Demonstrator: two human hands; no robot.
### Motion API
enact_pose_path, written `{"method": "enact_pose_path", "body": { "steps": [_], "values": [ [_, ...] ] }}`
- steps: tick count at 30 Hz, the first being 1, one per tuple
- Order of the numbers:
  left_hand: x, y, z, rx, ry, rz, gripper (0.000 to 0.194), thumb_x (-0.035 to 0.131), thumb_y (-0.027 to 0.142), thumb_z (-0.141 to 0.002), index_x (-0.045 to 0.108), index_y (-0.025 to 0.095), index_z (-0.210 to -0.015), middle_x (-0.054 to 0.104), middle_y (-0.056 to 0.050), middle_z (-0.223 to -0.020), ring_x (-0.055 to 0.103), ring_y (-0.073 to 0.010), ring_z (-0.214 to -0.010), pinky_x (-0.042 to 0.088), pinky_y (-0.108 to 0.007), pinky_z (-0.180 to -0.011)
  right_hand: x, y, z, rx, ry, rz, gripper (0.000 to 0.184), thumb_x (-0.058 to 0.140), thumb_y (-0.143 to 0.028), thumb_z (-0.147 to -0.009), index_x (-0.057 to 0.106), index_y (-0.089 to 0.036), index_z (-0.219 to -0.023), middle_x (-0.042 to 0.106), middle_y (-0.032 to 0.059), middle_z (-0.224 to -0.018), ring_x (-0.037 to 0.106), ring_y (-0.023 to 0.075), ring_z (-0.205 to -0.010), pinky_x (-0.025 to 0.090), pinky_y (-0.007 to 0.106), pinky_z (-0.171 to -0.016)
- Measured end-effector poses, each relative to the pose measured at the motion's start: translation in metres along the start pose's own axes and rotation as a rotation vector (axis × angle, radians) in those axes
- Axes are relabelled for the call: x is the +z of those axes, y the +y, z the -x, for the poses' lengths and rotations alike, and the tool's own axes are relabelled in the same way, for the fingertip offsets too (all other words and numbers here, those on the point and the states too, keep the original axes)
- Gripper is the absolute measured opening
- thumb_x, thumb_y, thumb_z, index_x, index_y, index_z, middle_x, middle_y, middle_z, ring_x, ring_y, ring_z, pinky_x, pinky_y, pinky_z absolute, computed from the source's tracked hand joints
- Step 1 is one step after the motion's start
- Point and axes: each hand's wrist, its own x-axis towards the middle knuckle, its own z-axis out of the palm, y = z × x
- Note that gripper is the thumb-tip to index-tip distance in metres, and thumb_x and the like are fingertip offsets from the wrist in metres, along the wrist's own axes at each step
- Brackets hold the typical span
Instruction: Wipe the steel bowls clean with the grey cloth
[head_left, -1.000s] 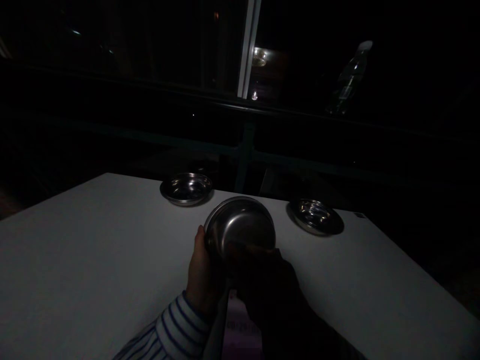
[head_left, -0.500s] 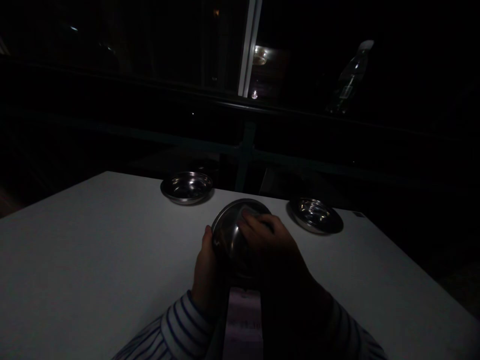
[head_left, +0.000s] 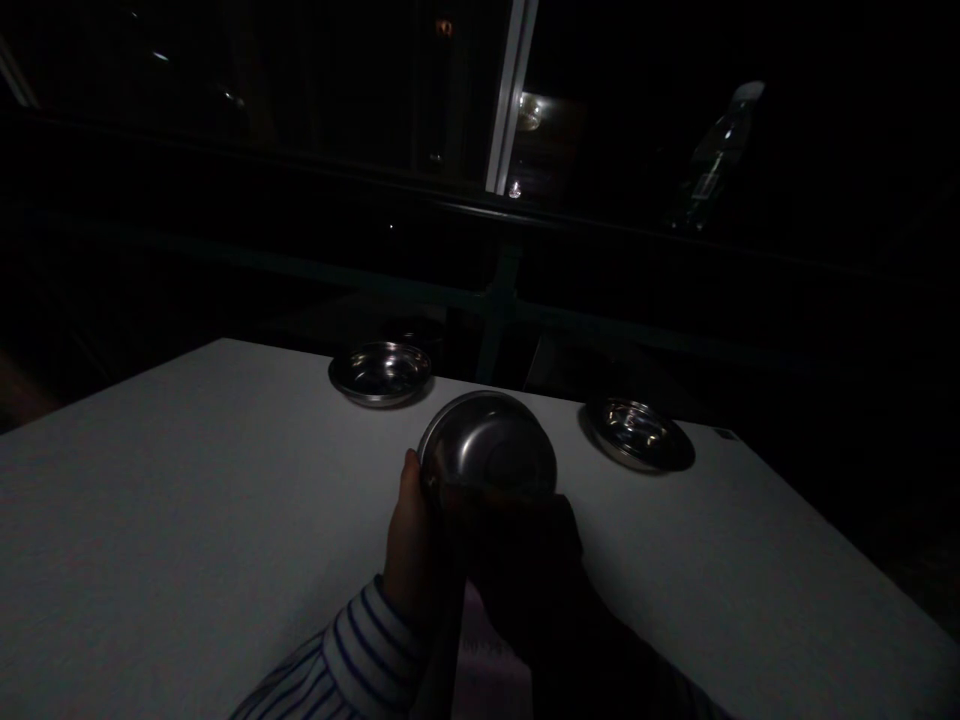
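Observation:
A shiny metal bowl (head_left: 487, 440) is held up over the front of the table, tilted so that its rounded outside appears to face me. My left hand (head_left: 411, 545) grips its left side, thumb lying along the rim. My right hand (head_left: 517, 550), deep in shadow, presses against the lower part of the bowl with its fingers bent. Whatever lies under those fingers is too dark to make out. A second metal bowl (head_left: 381, 374) stands at the table's far edge to the left, and a third bowl (head_left: 640, 434) sits to the right.
The white table (head_left: 187, 500) reaches across the view. Behind it runs a dark rail, with a window frame post (head_left: 511, 95) above. A clear plastic bottle (head_left: 718, 160) stands tilted in view at the upper right. A pinkish lit screen or label (head_left: 491, 660) shows below my hands.
My right hand has slid down across the bowl from its upper right to its lower part. A pale scrap seen at its fingertips before is hidden now. My left hand keeps its grip.

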Motion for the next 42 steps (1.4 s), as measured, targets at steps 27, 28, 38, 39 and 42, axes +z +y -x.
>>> {"method": "enact_pose_path", "body": {
  "steps": [27,28,38,39,42],
  "values": [
    [0.007,0.007,0.000,0.121,-0.065,0.011,0.044,0.044,0.049,-0.081,0.069,0.014,-0.091,0.071,-0.006,-0.079,0.065,-0.0230,-0.086,0.047,-0.034,-0.086,-0.001,-0.010,-0.006,0.029,0.104,0.108,0.041,0.039,-0.014,-0.087,0.049,-0.018,-0.127,0.058,0.0049,-0.122,0.050,0.0229,-0.108,0.044,0.037,-0.082],
    [0.007,0.007,-0.001,0.106,-0.081,0.012,0.045,0.043,0.049,-0.082,0.069,0.014,-0.092,0.071,-0.006,-0.077,0.065,-0.0223,-0.084,0.047,-0.034,-0.086,0.000,-0.009,-0.007,0.026,0.107,0.110,0.040,0.038,-0.013,-0.087,0.051,-0.017,-0.125,0.060,0.0044,-0.120,0.051,0.0225,-0.107,0.044,0.037,-0.081],
    [0.007,0.007,-0.003,0.127,-0.030,0.025,0.041,0.046,0.046,-0.081,0.069,0.013,-0.091,0.070,-0.006,-0.081,0.065,-0.0220,-0.084,0.046,-0.034,-0.085,-0.008,-0.015,-0.004,0.105,0.092,0.111,0.038,0.040,-0.015,-0.087,0.051,-0.016,-0.123,0.060,0.0075,-0.119,0.050,0.0232,-0.108,0.044,0.038,-0.083],
    [0.006,0.006,-0.003,0.126,-0.034,0.024,0.039,0.047,0.045,-0.081,0.069,0.013,-0.088,0.070,-0.005,-0.079,0.065,-0.0211,-0.082,0.046,-0.033,-0.085,-0.008,-0.013,-0.006,0.091,0.099,0.099,0.038,0.041,-0.016,-0.087,0.051,-0.016,-0.123,0.060,0.0074,-0.120,0.050,0.0226,-0.109,0.044,0.038,-0.085],
    [0.004,0.004,-0.002,0.124,-0.035,0.045,0.034,0.049,0.044,-0.081,0.068,0.015,-0.078,0.069,-0.002,-0.071,0.065,-0.0193,-0.078,0.047,-0.031,-0.085,-0.006,-0.011,-0.009,0.072,0.098,0.073,0.037,0.039,-0.017,-0.089,0.050,-0.015,-0.124,0.058,0.0063,-0.123,0.048,0.0215,-0.113,0.043,0.037,-0.090]
  ]
}}
